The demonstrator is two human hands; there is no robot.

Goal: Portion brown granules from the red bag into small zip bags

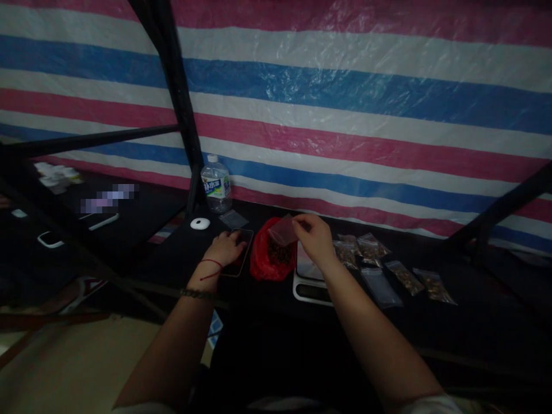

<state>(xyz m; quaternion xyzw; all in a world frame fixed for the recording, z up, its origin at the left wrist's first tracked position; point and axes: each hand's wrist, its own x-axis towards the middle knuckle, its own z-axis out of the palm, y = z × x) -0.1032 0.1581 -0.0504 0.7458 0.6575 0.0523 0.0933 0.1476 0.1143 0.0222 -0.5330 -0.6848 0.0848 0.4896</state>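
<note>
My left hand (224, 251) lies with fingers spread on a dark phone-like slab (236, 267). Between thumb and fingers, my right hand (314, 234) pinches a small clear plastic bag (282, 231) over a red plastic bag (264, 261). Small brown bits (279, 254) fill the open mouth of the red bag. Under my right wrist stands a white kitchen scale (304, 292), its platform partly covered by the hand. Whether the clear bag holds anything, I cannot tell.
Right of the scale lie several filled zip bags (371, 250) and a flat clear bag (382, 287). Behind my left hand are a plastic bottle (218, 187), a white round case (200, 223) and another clear bag (233, 218). A dark metal post (183, 103) rises at left.
</note>
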